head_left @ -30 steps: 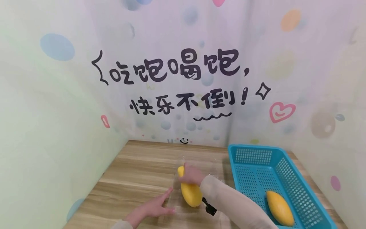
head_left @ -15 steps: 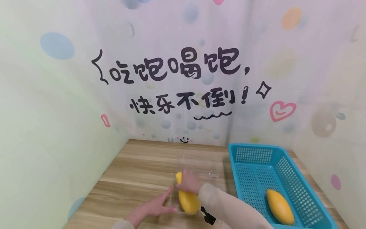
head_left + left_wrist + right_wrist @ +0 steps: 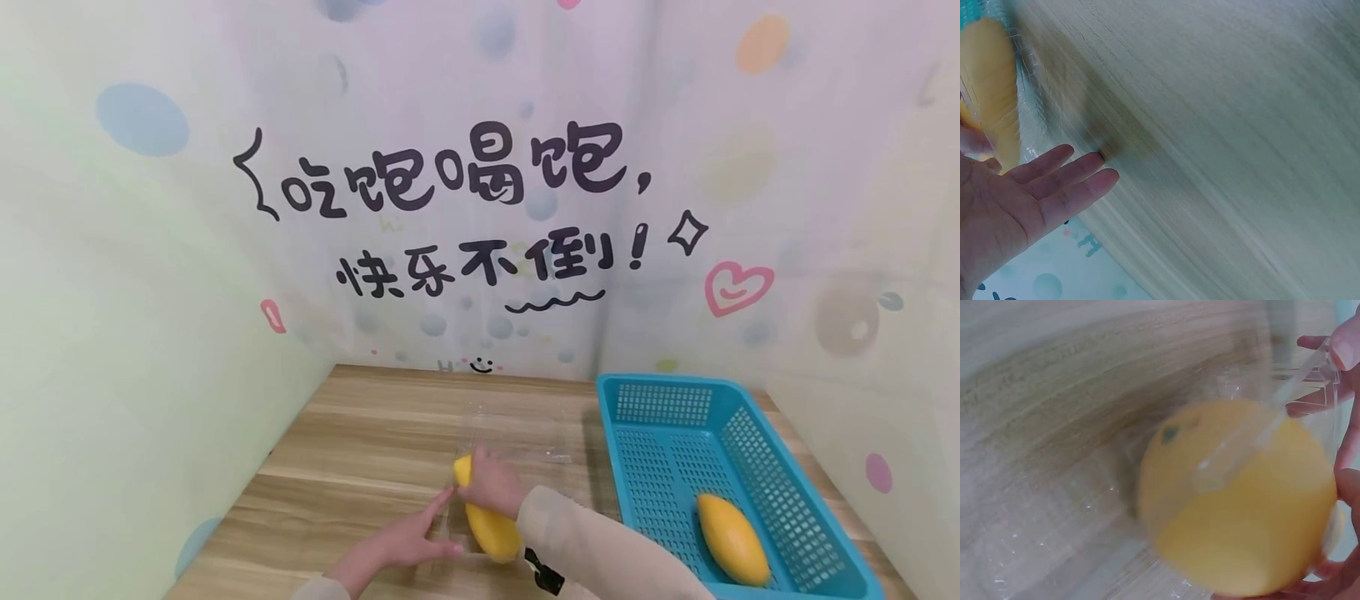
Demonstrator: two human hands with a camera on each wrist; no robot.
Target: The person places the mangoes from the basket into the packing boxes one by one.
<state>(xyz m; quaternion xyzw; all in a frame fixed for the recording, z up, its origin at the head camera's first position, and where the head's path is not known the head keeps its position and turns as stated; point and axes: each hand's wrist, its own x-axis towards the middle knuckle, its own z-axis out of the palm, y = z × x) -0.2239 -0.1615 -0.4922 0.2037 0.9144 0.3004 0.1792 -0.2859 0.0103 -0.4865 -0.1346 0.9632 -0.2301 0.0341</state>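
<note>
My right hand [image 3: 495, 485] grips a yellow mango [image 3: 491, 533] from above, fingers curled round its upper part. The mango lies within the outline of a clear plastic box [image 3: 557, 457] on the table; in the left wrist view the clear wall passes in front of the mango [image 3: 988, 81]. Beside the box's left side is my left hand [image 3: 401, 540], thumb and index finger stretched apart. In the right wrist view the left thumb [image 3: 1345, 350] rests right at the box's rim, and other fingers show through the plastic. The right wrist view shows the mango's blunt end, blurred.
A blue perforated basket [image 3: 671, 381] stands at the right with another mango [image 3: 733, 540] in it. The wood-grain table [image 3: 360, 442] meets a patterned curtain [image 3: 480, 333] at the back and sides. A small black piece [image 3: 543, 572] hangs by the right sleeve.
My right hand has brought the mango slightly lower in the head view and a little to the left, its upper tip turning left. The left hand has stayed nearly still.
</note>
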